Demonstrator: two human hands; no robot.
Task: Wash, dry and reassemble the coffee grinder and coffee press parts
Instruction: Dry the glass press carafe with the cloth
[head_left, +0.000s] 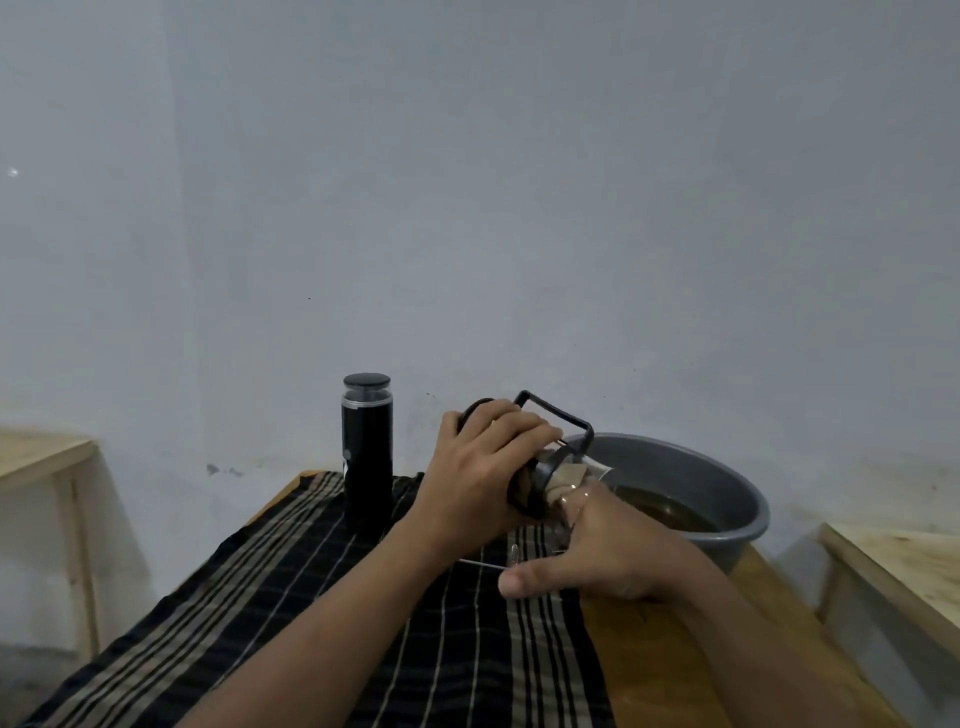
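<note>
1. Left hand is clamped over the top of the coffee press, with its fingers curled round the black frame.
2. The press is held off the cloth and tipped on its side. The open glass mouth points right toward the basin, and the black loop handle sticks upward.
3. Right hand sits below and to the right of the press. Its thumb sticks out to the left, clear of the glass.
4. The right fingers reach up at the glass mouth and are partly seen through the glass. Can't tell if they are curled on anything or just pressing.
5. There is a beige patch inside the glass. It's too blurred to say what it is.
6. The coffee grinder, a black cylinder with a dark cap and a clear band under it, stands upright on the cloth. It is left of the left hand and touches neither hand.
7. A striped cloth, black with beige lines, covers most of the wooden tabletop. Bare wood shows along the right side.
8. The grey round basin sits on the tabletop at the far right, just beside the press mouth, with brownish water in it.
9. Pale wooden furniture stands at the left edge and the right edge, apart from the tabletop.
10. A plain grey-blue wall is behind everything.
</note>
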